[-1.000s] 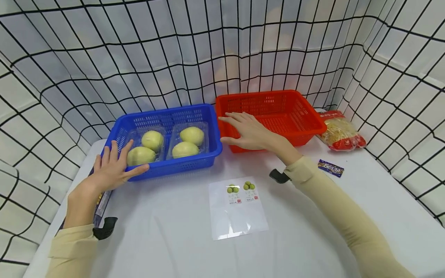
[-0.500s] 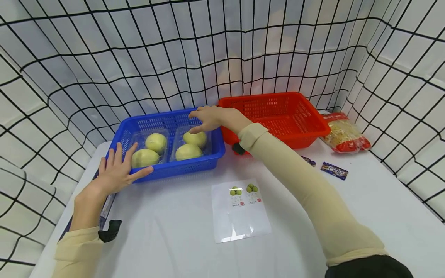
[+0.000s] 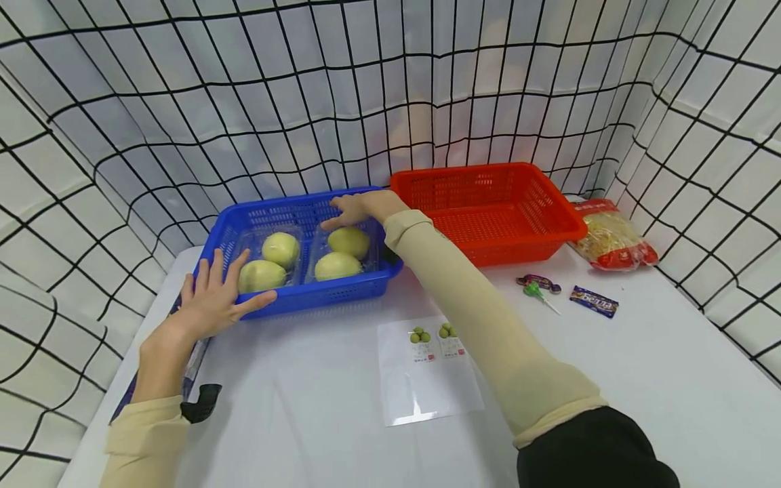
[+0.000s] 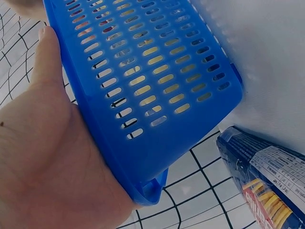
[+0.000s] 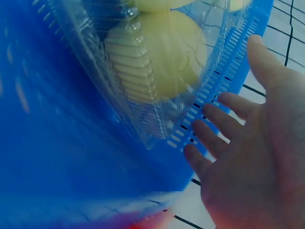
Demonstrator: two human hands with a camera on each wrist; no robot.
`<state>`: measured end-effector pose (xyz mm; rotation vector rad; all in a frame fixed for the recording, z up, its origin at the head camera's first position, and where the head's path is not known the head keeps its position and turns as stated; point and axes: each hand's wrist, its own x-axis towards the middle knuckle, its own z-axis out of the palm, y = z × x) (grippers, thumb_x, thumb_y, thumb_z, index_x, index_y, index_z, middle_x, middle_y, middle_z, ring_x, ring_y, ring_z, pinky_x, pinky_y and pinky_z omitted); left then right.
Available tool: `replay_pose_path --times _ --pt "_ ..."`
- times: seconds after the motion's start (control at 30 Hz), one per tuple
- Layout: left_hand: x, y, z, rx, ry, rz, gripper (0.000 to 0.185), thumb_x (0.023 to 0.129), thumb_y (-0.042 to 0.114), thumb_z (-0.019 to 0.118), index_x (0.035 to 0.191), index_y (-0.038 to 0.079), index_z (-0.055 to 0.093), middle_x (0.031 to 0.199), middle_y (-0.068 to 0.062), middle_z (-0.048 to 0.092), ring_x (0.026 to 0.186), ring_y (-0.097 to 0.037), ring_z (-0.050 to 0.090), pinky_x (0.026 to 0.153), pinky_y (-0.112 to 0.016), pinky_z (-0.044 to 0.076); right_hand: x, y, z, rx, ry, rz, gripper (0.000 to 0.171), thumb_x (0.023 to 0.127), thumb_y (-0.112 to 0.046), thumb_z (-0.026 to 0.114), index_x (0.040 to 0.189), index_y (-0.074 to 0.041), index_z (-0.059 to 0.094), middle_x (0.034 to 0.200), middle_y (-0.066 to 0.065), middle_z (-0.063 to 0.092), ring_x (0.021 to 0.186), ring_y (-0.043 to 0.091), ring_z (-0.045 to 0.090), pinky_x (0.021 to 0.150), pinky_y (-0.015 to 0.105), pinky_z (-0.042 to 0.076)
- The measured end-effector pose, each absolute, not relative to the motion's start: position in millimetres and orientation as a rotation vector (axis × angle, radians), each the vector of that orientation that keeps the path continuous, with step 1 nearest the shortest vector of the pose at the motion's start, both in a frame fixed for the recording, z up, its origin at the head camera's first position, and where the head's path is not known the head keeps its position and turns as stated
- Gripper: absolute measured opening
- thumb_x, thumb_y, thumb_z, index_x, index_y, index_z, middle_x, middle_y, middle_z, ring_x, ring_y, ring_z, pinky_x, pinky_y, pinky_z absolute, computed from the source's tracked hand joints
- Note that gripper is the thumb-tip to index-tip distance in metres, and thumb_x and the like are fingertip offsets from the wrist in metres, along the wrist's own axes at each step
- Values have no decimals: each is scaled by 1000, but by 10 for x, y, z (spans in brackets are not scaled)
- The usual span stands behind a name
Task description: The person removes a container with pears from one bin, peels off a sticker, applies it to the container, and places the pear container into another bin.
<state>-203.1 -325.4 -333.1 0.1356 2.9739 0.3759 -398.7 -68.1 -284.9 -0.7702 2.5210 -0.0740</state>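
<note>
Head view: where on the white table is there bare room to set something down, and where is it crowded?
Bare table lies right of the printed sheet, in front of the candy bar and lollipop. Another patch lies between the left hand and that sheet. The red basket holds nothing. Crowded: the blue basket, filled by two clear fruit packs, with the right hand inside.

sleeves: beige, long | right upper arm: black | wrists: black camera mounts | hands: bare

Two fruit clamshells (image 3: pixel 308 251) side by side in left basket (image 3: pixel 366 285); second basket (image 3: pixel 552 234) right; label sheet (image 3: pixel 427 369) in front; sweets (image 3: pixel 594 300) far right.
</note>
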Motion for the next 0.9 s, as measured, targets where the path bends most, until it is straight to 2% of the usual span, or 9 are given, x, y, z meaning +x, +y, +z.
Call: replay_pose_path --times 0.23,0.4,0.5,0.6,0.63,0.7,0.8,0.87,0.9 --pt "-2013 -3243 -3310 133 2976 373 111 93 78 46 165 12 -8 164 -38 -19 148 -65 -15 117 -80 -9 -3946 -657 -2879 -652 2490 -25 91 97 -74 43 167 -31 3 176 -4 0 164 20 4 133 51 14" --pt "-2007 -3250 -3315 129 2972 365 111 94 79 45 165 13 -8 164 -38 -18 148 -65 -15 117 -81 -8 -3897 -704 -2869 -662 2495 16 90 98 -71 46 167 -26 10 176 -2 8 164 21 9 134 47 15" --pt "-2014 -3230 -3315 126 2963 356 110 94 79 44 165 13 -8 164 -38 -17 148 -65 -16 117 -81 -8 -3888 -719 -2859 -712 2507 36 82 99 -66 49 163 -19 26 171 2 27 159 23 25 131 44 26" --pt "-2020 -3222 -3307 119 2956 356 110 94 79 43 165 13 -9 164 -38 -18 148 -65 -17 117 -80 -9 -3891 -737 -2831 -793 2537 49 70 100 -63 52 149 -13 45 156 6 47 148 25 41 122 43 39" --pt "-2022 -3222 -3304 118 2958 357 110 94 79 44 165 13 -8 164 -38 -17 148 -65 -17 117 -80 -9 -3897 -742 -2820 -828 2547 52 68 99 -62 53 145 -12 48 151 7 50 145 27 44 120 44 41" --pt "-2029 -3227 -3302 116 2961 351 110 93 80 43 165 13 -8 164 -38 -17 149 -64 -17 118 -80 -9 -3909 -746 -2792 -881 2555 20 72 99 -61 55 147 -9 45 152 8 50 146 27 43 121 43 40" --pt "-2034 -3239 -3303 118 2963 346 110 93 79 44 165 13 -7 164 -38 -17 149 -64 -17 118 -80 -8 -3923 -726 -2747 -909 2533 -82 93 97 -59 62 161 -5 21 164 10 38 155 26 33 129 42 29" --pt "-2034 -3244 -3305 117 2963 339 111 93 80 44 165 13 -7 164 -39 -16 149 -65 -16 118 -80 -8 -3924 -697 -2717 -910 2506 -176 106 95 -55 67 164 -3 6 169 11 30 159 25 27 132 40 23" --pt "-2033 -3247 -3304 116 2963 340 111 93 80 44 165 12 -7 164 -39 -16 148 -65 -16 118 -80 -8 -3921 -675 -2702 -907 2495 -214 109 94 -54 68 163 -2 3 170 11 29 159 24 25 132 40 22"
